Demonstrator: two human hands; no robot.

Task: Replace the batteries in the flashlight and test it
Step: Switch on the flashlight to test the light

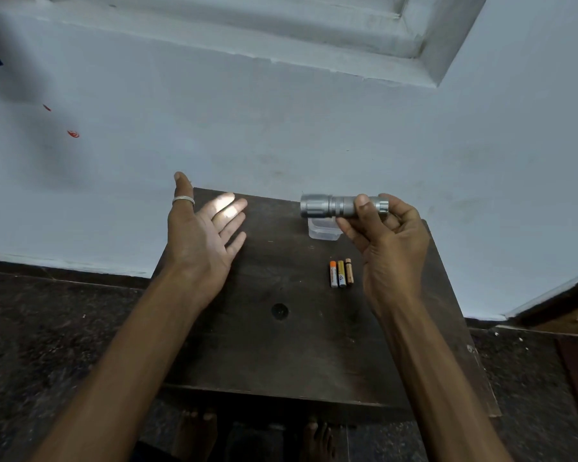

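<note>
My right hand (386, 241) holds a silver flashlight (331, 205) level above the dark wooden table (281, 355), its head pointing left. The flashlight is lit: a bright patch of light falls on the palm and fingers of my left hand (207, 228), which is raised flat with fingers spread, facing the beam. A silver ring sits on that hand's thumb. Three small batteries (341, 273) lie side by side on the table just left of my right wrist: one orange and white, one gold and dark, one copper coloured.
A small clear plastic container (322, 232) stands on the table under the flashlight's head. The table has a round hole (279, 311) near its middle and stands against a pale blue wall (281, 128). Dark stone floor lies on both sides; bare feet show below the near edge.
</note>
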